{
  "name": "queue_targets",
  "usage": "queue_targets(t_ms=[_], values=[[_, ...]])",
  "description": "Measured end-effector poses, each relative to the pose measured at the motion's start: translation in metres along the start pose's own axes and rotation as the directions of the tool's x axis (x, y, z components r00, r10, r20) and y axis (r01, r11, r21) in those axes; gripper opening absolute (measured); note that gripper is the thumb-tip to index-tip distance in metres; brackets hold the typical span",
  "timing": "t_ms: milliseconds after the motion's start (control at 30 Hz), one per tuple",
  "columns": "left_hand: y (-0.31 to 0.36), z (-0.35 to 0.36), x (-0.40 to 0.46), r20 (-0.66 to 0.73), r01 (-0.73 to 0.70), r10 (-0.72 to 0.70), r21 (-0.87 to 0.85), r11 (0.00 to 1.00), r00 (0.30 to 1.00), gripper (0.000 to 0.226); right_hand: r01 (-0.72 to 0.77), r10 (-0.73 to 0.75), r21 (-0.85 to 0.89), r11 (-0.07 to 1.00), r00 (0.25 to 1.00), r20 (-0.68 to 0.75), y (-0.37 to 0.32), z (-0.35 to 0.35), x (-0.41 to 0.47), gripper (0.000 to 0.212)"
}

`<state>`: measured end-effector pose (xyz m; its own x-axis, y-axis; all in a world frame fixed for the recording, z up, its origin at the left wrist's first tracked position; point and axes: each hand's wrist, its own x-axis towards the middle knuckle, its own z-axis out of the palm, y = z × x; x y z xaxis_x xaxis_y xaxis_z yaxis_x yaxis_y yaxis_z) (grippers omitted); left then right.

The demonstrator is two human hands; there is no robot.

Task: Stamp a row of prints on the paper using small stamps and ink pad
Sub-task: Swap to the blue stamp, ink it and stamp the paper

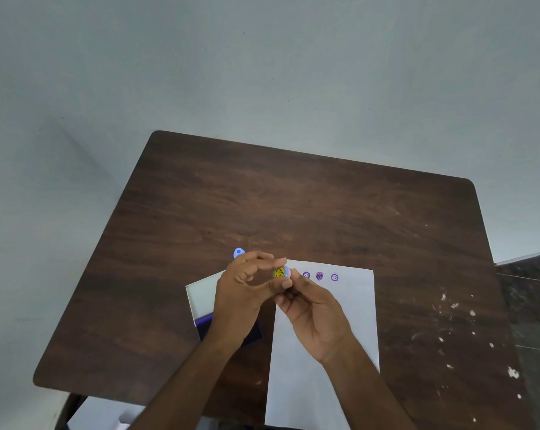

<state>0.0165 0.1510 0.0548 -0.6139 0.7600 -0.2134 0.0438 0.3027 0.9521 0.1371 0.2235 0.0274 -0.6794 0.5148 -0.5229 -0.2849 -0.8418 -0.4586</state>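
Note:
A white sheet of paper [349, 308] lies on the dark wooden table [262, 200], with three purple prints [320, 276] in a row near its far edge. Just left of the prints, both hands meet over a small round stamp [281, 272] with a yellow smiley top and a pale blue body. My right hand [312, 315] holds the stamp from below. My left hand [243, 290] touches it with thumb and fingertips. An open ink pad [205, 301], white lid and dark purple pad, lies under my left hand, partly hidden.
A small blue stamp piece [238, 252] lies on the table just beyond my left hand. White paint flecks mark the table's right side. A pale wall stands behind the table, and a white box [101, 417] sits on the floor at the lower left.

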Motion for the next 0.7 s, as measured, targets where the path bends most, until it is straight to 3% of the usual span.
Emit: queue_targets(t_ms=[200,400,467,533,600,633,700], values=[[-0.005,-0.012,0.005,0.028,-0.051,0.05,0.051,0.997,0.998,0.032,0.004,0.001,-0.101,0.995,0.999,0.053,-0.006,0.006,0.008,0.035],[-0.019,-0.014,0.007,-0.01,0.016,-0.014,0.191,0.982,1.0,0.037,0.063,-0.099,-0.266,0.962,0.988,-0.122,0.004,0.011,0.022,0.03],[-0.024,-0.018,0.008,-0.042,0.07,-0.063,0.19,0.979,0.997,0.044,0.091,-0.184,-0.437,0.895,0.967,-0.176,0.007,0.011,0.029,0.03],[-0.031,-0.023,0.008,-0.109,0.141,-0.126,0.137,0.981,0.986,0.046,0.082,-0.333,-0.719,0.69,0.918,-0.215,0.01,0.008,0.039,0.022],[-0.039,-0.03,0.007,-0.192,0.175,-0.153,0.102,0.979,0.969,0.041,0.071,-0.48,-0.942,0.328,0.871,-0.102,0.015,0.003,0.052,0.016],[-0.042,-0.034,0.007,-0.219,0.184,-0.156,0.113,0.976,0.963,0.039,0.057,-0.499,-0.988,0.143,0.866,-0.022,0.018,0.002,0.059,0.018],[-0.05,-0.04,0.006,-0.244,0.193,-0.153,0.147,0.97,0.958,0.037,0.036,-0.462,-0.996,-0.087,0.884,0.073,0.025,0.0,0.072,0.025]])
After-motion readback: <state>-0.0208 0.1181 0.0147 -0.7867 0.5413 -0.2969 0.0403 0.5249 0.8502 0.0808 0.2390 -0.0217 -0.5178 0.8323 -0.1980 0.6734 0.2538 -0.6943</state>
